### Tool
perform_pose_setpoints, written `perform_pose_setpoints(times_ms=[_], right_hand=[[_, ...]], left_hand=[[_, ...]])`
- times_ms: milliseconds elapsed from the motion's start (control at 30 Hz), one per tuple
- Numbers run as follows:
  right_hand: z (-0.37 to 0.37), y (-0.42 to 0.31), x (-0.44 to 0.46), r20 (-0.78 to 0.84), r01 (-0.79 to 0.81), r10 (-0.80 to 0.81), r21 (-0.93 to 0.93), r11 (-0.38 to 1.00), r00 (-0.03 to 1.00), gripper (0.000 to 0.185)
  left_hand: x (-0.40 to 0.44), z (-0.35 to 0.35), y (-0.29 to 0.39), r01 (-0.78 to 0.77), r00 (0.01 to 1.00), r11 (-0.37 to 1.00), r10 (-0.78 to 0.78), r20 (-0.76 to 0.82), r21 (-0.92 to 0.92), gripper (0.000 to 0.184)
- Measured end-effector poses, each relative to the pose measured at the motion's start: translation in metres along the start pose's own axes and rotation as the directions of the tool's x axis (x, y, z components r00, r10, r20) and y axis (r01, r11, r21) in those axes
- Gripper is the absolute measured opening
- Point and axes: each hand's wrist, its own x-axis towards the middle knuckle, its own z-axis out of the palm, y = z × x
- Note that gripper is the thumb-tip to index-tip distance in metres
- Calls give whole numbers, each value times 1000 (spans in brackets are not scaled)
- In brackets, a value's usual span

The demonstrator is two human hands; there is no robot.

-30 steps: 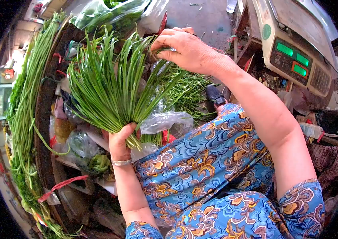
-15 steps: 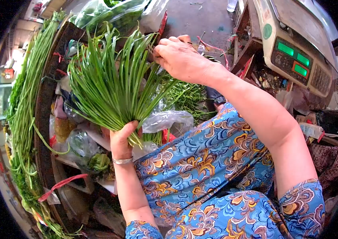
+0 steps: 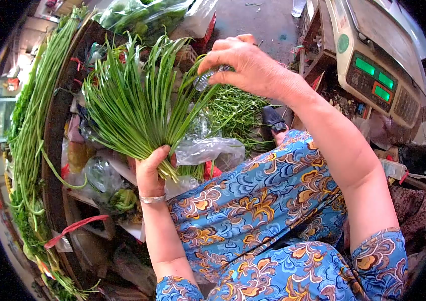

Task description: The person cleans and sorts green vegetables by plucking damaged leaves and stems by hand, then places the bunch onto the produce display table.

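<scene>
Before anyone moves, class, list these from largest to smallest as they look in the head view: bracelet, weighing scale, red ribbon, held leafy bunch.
1. Leafy bunch and weighing scale: too alike to rank
2. Red ribbon
3. Bracelet

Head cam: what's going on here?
A person's left hand grips a fanned-out bunch of long green leaves near the stem ends. The right hand is at the leaf tips, fingers curled; whether it pinches any is unclear. Loose green stalks lie beyond, and a scale with lit green displays stands to the right.
</scene>
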Motion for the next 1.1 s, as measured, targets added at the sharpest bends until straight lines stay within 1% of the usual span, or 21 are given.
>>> perform_pose_setpoints(times_ms=[33, 100, 133, 233, 267, 333, 367, 433, 500, 567, 600, 633, 700, 733, 767, 833, 867, 967, 1033, 1067, 1100], right_hand=[[4, -1, -1, 0, -1, 1, 0, 1000, 1000, 15], [9, -2, -3, 85, 31, -23, -94, 995, 996, 15], [11, -1, -3, 103, 64, -55, -93, 994, 993, 13], [13, -3, -2, 150, -3, 18, -99, 995, 988, 12], [15, -4, -2, 151, -1, 16, -99, 995, 988, 12], [21, -7, -3, 46, -26, 30, -89, 996, 999, 13], [21, -6, -3, 46, -26, 30, -89, 996, 998, 13], [20, 0, 0, -109, -162, 150, -103, 981, 983, 14], [7, 9, 3, -117, -241, 243, 34, 970, 963, 16], [-4, 17, 3, -117, -331, 342, 106, 938, 932, 17], [-11, 17, 3, -135, -328, 330, 36, 944, 934, 17], [-12, 19, 3, -133, -329, 331, 36, 944, 934, 17], [-15, 22, 2, -201, -341, 317, -100, 935, 927, 18], [-17, 22, 0, -180, -354, 326, -156, 922, 928, 20], [-15, 26, -2, -181, -355, 327, -156, 922, 928, 20], [-8, 34, -5, -148, -267, 233, -284, 921, 961, 22], [-8, 38, -7, -150, -269, 235, -284, 920, 960, 22], [-18, 27, -2, -101, -303, 285, -322, 897, 953, 24], [-32, 4, 6, 21, -507, 525, -236, 829, 851, 25], [-34, 2, 7, 18, -505, 523, -234, 831, 852, 25], [-36, 2, 7, 50, -437, 476, -320, 841, 878, 25]], left_hand=[[1, -2, -2, -9, 1000, 1000, 9, 14, 5, 29], [1, -3, -3, -16, 999, 1000, 16, 29, 10, 29], [1, -3, -3, -11, 999, 1000, 11, 32, -2, 29], [1, -3, -3, -8, 999, 1000, 9, 33, -14, 29], [1, -4, -3, -9, 999, 1000, 9, 33, -15, 29], [-1, -2, -2, -1, 1000, 1000, 2, 24, -18, 29], [-1, -1, -1, 5, 1000, 1000, -5, 17, -22, 29], [0, -5, -1, 25, 999, 999, -25, 29, -33, 32], [1, -7, -1, 45, 998, 998, -43, 40, -44, 36], [0, -7, 0, 31, 999, 998, -29, 28, -60, 36], [0, -6, 1, 31, 999, 998, -30, 27, -61, 36], [-1, -4, 4, 23, 1000, 999, -23, 5, -27, 32], [-1, -3, 5, 15, 1000, 1000, -15, -14, 5, 28], [-1, -4, 5, 12, 1000, 1000, -11, -10, 13, 28], [0, -5, 5, 8, 1000, 1000, -8, -6, 22, 28], [1, -5, 4, 8, 1000, 1000, -8, -19, 22, 28], [1, -5, 3, 7, 999, 1000, -7, -34, 21, 28], [0, -2, 5, 5, 1000, 1000, -4, -18, 25, 29], [1, -4, 1, 14, 1000, 999, -13, -19, 28, 30], [1, -6, 0, 24, 1000, 999, -23, -21, 32, 30], [1, -6, 1, 21, 1000, 999, -20, -22, 33, 30]])
